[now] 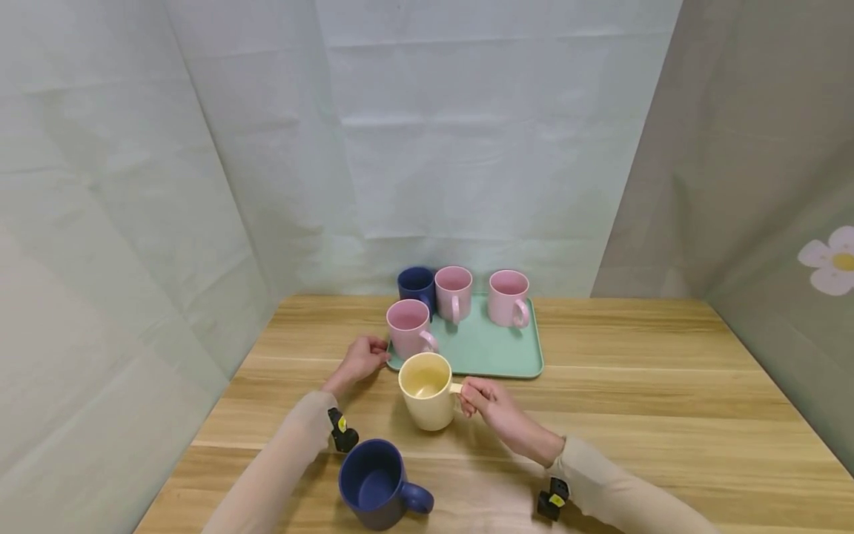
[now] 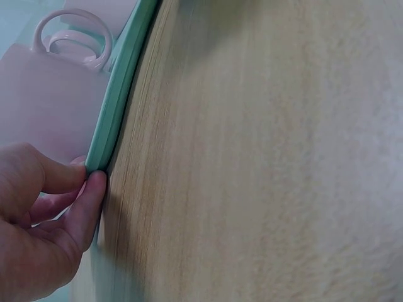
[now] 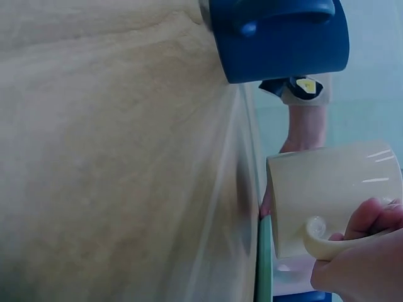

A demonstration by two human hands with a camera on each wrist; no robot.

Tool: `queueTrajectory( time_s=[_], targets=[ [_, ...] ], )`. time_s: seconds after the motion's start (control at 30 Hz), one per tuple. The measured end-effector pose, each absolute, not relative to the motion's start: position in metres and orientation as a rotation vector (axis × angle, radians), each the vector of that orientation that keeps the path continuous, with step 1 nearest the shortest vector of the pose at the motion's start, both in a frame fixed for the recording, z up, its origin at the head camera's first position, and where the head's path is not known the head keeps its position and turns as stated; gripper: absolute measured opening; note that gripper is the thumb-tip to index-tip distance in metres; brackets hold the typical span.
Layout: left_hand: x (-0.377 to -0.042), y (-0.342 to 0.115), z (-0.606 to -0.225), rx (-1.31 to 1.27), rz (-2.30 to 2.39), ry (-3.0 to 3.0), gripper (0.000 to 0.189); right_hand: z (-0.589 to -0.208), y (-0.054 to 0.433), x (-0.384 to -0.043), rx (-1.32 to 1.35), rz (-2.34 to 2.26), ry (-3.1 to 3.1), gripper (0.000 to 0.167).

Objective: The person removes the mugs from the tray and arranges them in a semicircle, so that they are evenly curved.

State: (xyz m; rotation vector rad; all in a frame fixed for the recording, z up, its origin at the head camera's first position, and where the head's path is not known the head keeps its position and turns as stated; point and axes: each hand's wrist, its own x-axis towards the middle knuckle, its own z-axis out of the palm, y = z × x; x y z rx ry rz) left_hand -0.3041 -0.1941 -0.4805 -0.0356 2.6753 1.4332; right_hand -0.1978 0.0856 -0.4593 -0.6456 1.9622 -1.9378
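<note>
A pale yellow mug (image 1: 427, 397) is held by its handle in my right hand (image 1: 497, 415), raised off the wood in the right wrist view. It hangs in front of the green tray (image 1: 494, 360). My left hand (image 1: 363, 360) pinches the tray's rim at the near left corner, thumb on top and a finger beneath in the left wrist view. On the tray, a pink mug (image 1: 408, 337) stands close to that hand. Behind it are a dark blue mug (image 1: 415, 285) and a second pink mug (image 1: 454, 293). A third pink mug (image 1: 508, 297) stands at the tray's back right.
Another dark blue mug (image 1: 375, 482) stands on the wooden table (image 1: 640, 415) between my forearms, handle pointing right. Pale cloth (image 1: 494, 148) hangs behind the table and along both sides.
</note>
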Motion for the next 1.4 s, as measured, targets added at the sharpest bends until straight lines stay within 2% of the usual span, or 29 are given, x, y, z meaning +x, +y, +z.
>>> queueTrajectory(
  time_s=[0.77,1.4],
  targets=[
    [-0.304,-0.194,-0.483,-0.042,1.481,2.662,0.024,-0.470,0.074,-0.180,-0.696,-1.854,1.872,0.038],
    [-0.304,-0.193,-0.486,-0.035,1.496,2.668,0.024,-0.466,0.079,-0.185,-0.805,-1.585,1.792,0.040]
  ],
)
